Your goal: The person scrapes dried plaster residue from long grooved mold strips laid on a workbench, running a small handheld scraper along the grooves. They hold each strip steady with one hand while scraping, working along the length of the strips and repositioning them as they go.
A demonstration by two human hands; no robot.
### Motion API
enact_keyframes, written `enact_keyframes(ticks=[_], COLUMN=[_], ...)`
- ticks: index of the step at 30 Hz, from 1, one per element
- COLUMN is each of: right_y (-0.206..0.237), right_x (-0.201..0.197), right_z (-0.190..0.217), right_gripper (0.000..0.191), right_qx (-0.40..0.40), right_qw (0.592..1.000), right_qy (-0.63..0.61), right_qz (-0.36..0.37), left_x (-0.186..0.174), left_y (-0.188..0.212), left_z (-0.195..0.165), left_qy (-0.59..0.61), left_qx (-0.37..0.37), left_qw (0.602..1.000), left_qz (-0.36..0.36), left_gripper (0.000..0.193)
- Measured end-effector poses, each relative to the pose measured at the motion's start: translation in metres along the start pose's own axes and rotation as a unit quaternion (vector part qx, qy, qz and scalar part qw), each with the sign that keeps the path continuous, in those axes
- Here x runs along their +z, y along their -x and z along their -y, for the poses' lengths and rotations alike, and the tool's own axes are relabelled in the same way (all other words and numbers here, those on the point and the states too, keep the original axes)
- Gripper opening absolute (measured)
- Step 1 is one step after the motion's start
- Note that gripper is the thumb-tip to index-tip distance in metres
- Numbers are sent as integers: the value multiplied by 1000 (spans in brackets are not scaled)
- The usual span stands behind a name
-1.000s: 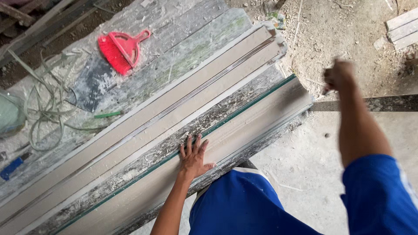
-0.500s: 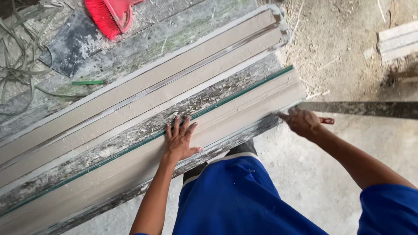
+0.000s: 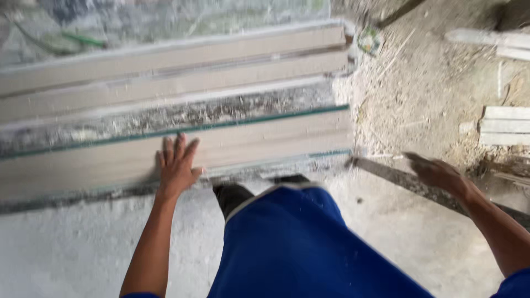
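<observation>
My left hand (image 3: 176, 165) lies flat with fingers spread on the nearest long beige strip (image 3: 265, 140), which has a thin green edge and rests on a rough grey slab (image 3: 165, 117). Two more beige strips (image 3: 165, 69) lie side by side farther back. My right hand (image 3: 439, 172) is blurred, out to the right of the strip's end, just above a dark narrow bar (image 3: 397, 179) on the floor. Whether it holds anything is unclear. My blue trouser leg (image 3: 298, 243) and dark shoe (image 3: 232, 194) stand against the slab's front edge.
Sandy rubble (image 3: 419, 88) spreads to the right of the strips' ends. White cut pieces (image 3: 505, 126) are stacked at the right edge, with more (image 3: 486, 38) at the top right. A green stick (image 3: 83, 40) lies at the back left. Pale concrete floor (image 3: 66, 243) lies in front.
The view has shifted, so the strips now run level across the frame. My left hand stays pressed on the near strip. My right hand has moved away from the strip's end, out to the right.
</observation>
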State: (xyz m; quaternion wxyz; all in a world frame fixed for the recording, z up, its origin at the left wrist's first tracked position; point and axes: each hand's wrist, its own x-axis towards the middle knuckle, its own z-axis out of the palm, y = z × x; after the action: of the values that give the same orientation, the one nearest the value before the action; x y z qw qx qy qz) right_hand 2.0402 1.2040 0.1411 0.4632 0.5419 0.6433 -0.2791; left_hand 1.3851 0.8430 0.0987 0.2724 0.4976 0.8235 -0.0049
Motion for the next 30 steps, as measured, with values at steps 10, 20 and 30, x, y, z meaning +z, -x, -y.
enact_keyframes(ticks=[10,20,30], right_y=[-2,34,30], right_x=[25,29,46], right_z=[202,212,225], right_gripper=[49,55,51], right_qx=[-334,-181,-296], right_qw=[934,980,947], right_qy=[108,77,17], right_qz=[-67,-34,-125], left_x=[96,104,57], left_y=[28,32,-1], left_z=[-43,-41,-71], left_qy=[157,177,149], left_qx=[-168,-181,-151], left_qw=[956,958,972], left_qz=[-180,-132,-101], left_gripper=[95,104,105])
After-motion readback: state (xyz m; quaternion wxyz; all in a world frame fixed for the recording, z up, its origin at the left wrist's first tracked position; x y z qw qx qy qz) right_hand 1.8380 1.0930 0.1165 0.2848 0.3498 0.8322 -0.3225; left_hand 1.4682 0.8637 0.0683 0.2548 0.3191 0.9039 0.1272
